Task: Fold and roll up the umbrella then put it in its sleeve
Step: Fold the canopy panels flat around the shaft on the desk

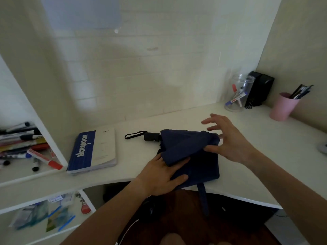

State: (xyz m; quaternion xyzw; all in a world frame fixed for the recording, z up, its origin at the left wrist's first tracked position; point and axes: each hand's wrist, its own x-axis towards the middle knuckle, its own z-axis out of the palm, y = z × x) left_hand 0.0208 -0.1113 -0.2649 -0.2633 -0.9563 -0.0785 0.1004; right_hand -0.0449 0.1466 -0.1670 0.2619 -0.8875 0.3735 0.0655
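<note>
Looks like a home study nook or small office corner. White curved desk [265, 147] w/ built-in side shelves [26, 178]. Loose markers [26, 147] piled at 9 o'clock, blue notebook [92, 151] at 10. At 1–2 o'clock: clear jar [238, 93] of markers, black box-like item [258, 89], pink cup [283, 107] w/ pens. Pale tiled wall [141, 68] at 12, paper sheet [81, 13] stuck up top. Plastic packets [35, 216] on lower shelf, 7 o'clock.

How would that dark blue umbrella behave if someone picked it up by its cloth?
Probably floppy: the umbrella cloth lies in soft folds and its strap droops over the desk edge. The black handle looks rigid, so that end would likely hang lowest. The left hand pressing the cloth flat suggests the folds may spring open.
</note>
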